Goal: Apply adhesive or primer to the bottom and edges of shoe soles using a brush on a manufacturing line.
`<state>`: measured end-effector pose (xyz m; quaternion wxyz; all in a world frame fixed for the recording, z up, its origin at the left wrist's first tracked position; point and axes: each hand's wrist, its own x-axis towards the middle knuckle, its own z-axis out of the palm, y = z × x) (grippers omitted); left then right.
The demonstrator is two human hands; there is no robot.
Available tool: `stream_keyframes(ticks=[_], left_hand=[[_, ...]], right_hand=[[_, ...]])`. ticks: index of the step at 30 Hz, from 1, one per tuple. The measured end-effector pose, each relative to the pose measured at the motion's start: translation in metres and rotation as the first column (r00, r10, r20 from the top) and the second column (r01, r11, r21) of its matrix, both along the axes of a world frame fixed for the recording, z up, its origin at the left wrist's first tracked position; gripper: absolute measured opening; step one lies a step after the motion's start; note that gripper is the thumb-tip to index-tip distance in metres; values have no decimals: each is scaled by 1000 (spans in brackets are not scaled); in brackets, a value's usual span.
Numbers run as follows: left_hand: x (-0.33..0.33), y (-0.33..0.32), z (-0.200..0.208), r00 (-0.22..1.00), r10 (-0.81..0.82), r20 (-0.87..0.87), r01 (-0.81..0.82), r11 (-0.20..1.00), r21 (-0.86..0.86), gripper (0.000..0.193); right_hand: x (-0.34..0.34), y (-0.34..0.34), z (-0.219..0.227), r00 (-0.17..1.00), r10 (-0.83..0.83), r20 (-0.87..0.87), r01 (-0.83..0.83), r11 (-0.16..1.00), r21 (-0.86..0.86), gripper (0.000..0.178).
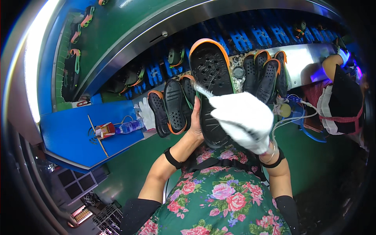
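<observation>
A large black shoe sole (213, 84) with an orange and green rim stands tilted up before me, its perforated surface glossy in places. My left hand (196, 121), bare, grips its left edge with the thumb up along the side. My right hand (244, 119), in a white glove, is closed on a small brush (203, 91) whose whitish tip points at the sole's middle; the glove hides its handle. Several similar soles lean to the left, the nearest a black sole (175, 105) beside my left hand. More stand to the right, including a black sole (269, 80).
A conveyor with blue racks (260, 36) runs behind a metal edge. At left, a blue table (70, 133) bears a bottle (130, 126), a red-and-white box (105, 131) and a stick. A white glove (147, 112) lies near. A co-worker (340, 98) is at right, near a thin tube.
</observation>
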<state>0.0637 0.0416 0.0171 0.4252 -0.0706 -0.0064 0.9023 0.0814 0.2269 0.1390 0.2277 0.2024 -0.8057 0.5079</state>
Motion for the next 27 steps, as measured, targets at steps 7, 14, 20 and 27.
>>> stream_keyframes(ticks=[7,14,20,27], left_hand=[[-21,10,25,998,-20,-63,-14,865,-502,117],[-38,14,29,989,145,-10,-145,983,-113,105],[-47,20,26,970,30,-242,-60,991,-119,103],[-53,24,38,987,55,-152,-70,993,-94,111]], right_hand=[[3,-9,-23,994,-104,-29,107,978,180,28],[-1,-4,-32,992,-87,88,101,980,-172,22],[10,-13,-41,984,179,3,-178,981,-77,38],[15,-15,-45,995,97,-2,-97,994,59,33]])
